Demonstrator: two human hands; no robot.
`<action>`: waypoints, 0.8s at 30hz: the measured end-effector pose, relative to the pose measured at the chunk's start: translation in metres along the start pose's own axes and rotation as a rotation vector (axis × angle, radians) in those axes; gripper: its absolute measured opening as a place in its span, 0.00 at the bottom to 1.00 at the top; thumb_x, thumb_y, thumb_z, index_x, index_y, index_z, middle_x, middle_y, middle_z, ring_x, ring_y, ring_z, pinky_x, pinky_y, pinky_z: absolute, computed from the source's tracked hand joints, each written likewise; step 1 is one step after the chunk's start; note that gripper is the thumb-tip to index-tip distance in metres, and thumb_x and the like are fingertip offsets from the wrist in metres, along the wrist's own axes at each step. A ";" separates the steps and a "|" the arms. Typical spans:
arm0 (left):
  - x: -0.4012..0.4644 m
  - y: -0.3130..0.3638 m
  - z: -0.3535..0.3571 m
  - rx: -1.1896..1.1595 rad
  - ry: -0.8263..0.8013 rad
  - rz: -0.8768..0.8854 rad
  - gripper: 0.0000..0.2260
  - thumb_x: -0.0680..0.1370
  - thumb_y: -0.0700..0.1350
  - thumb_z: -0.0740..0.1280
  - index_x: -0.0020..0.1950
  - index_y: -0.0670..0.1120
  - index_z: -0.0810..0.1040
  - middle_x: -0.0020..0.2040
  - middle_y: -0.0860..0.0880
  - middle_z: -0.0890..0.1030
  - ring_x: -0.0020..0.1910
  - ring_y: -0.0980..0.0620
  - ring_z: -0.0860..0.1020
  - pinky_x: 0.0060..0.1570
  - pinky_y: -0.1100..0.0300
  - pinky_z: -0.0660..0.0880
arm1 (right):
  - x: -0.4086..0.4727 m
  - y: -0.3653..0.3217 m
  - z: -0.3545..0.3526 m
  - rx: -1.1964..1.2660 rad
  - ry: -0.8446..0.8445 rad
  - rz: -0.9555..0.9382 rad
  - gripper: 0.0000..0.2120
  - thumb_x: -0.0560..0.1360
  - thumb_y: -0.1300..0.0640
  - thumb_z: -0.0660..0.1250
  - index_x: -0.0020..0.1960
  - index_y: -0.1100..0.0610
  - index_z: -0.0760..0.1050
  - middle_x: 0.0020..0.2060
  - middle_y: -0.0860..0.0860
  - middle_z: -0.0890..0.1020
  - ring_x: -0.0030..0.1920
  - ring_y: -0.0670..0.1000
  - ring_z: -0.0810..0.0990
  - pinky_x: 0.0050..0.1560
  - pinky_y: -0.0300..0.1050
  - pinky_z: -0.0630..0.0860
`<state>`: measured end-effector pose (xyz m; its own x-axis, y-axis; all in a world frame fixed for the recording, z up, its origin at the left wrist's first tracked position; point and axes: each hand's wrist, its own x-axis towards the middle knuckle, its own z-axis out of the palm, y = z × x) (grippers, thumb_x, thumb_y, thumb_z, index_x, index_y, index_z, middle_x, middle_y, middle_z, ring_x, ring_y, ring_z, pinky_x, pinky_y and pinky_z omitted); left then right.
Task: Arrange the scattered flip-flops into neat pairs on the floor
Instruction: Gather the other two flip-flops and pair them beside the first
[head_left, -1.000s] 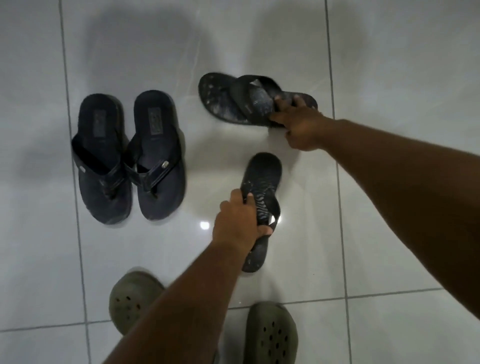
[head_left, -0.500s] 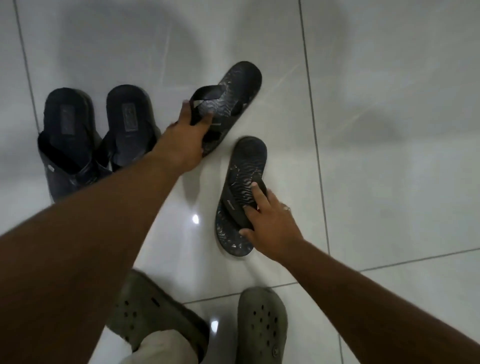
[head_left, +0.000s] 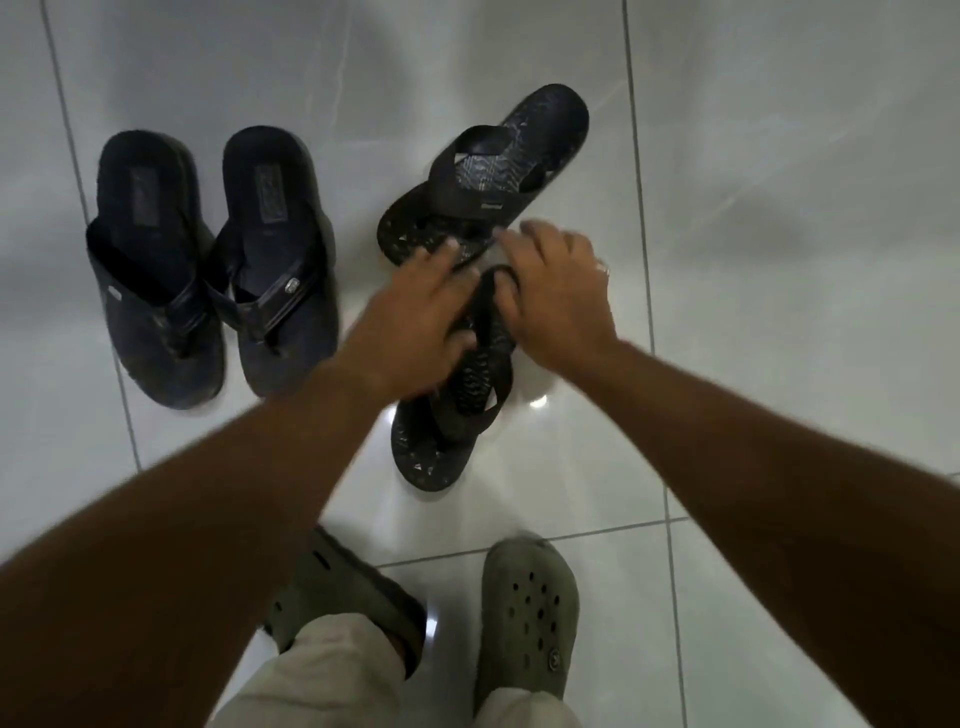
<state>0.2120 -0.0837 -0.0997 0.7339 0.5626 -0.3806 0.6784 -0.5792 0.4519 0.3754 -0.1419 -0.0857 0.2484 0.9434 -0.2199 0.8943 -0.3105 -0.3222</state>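
Head view, fig.: L hand and R hand, fingers spread, rest on the near patterned flip-flop; whether either grips the strap can't be told. Its mate, the far patterned flip-flop, lies angled just beyond the fingertips, toe end abutting. Left of L hand, the dark pair sits aligned. Step: pairing 2nd set. Next move likely needs rotating the far one parallel. Hands blurred; heel of near flip-flop hidden beneath them.
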 end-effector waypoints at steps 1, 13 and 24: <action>-0.015 0.006 0.011 0.037 -0.076 0.073 0.32 0.74 0.57 0.64 0.75 0.48 0.62 0.79 0.42 0.56 0.77 0.37 0.56 0.72 0.41 0.62 | 0.023 -0.003 -0.001 -0.005 -0.026 0.034 0.25 0.77 0.46 0.58 0.73 0.50 0.63 0.71 0.55 0.68 0.66 0.62 0.69 0.60 0.63 0.72; -0.065 0.016 0.045 0.026 -0.378 -0.252 0.32 0.78 0.57 0.61 0.78 0.48 0.55 0.81 0.50 0.46 0.77 0.42 0.35 0.73 0.45 0.59 | 0.110 0.048 -0.010 -0.054 -0.451 0.026 0.40 0.75 0.35 0.57 0.78 0.53 0.47 0.78 0.58 0.55 0.77 0.63 0.54 0.76 0.65 0.46; -0.046 0.009 0.033 0.032 -0.415 -0.312 0.34 0.75 0.64 0.60 0.77 0.49 0.59 0.81 0.49 0.48 0.77 0.35 0.41 0.74 0.41 0.53 | 0.068 0.138 -0.046 -0.371 -0.635 -0.241 0.23 0.78 0.51 0.60 0.69 0.62 0.69 0.72 0.63 0.67 0.67 0.65 0.70 0.66 0.60 0.71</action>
<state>0.1850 -0.1342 -0.1048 0.4439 0.4339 -0.7840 0.8630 -0.4427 0.2436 0.5331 -0.1155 -0.1029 -0.1295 0.6972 -0.7050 0.9906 0.0598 -0.1229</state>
